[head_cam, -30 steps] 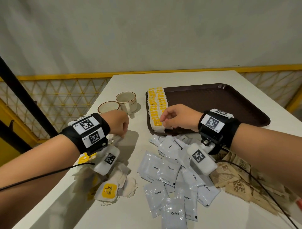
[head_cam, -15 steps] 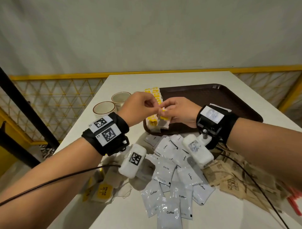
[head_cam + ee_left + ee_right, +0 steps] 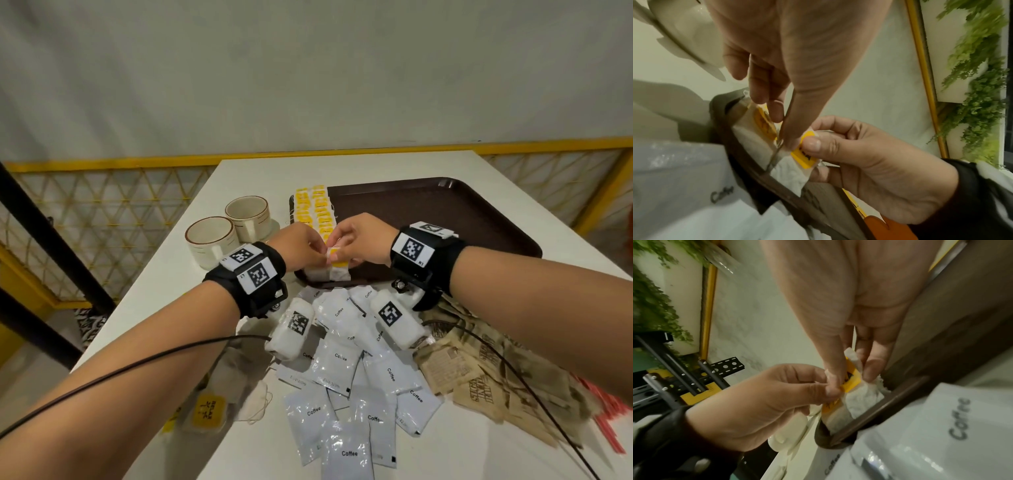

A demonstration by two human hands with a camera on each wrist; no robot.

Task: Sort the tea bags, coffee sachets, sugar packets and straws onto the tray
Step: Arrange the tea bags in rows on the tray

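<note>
Both hands meet over the near left corner of the brown tray (image 3: pixel 445 219): the left hand (image 3: pixel 301 246) and the right hand (image 3: pixel 359 240) each pinch the same tea bag (image 3: pixel 791 172) by its yellow tag, thumbs and fingers curled, wrists bent down, likely to lay it neatly at the near end of the row of tea bags (image 3: pixel 317 209). Coffee sachets (image 3: pixel 342 359), brown sugar packets (image 3: pixel 479 377) and red straws (image 3: pixel 609 421) lie on the white table (image 3: pixel 239 171), not sorted yet.
</note>
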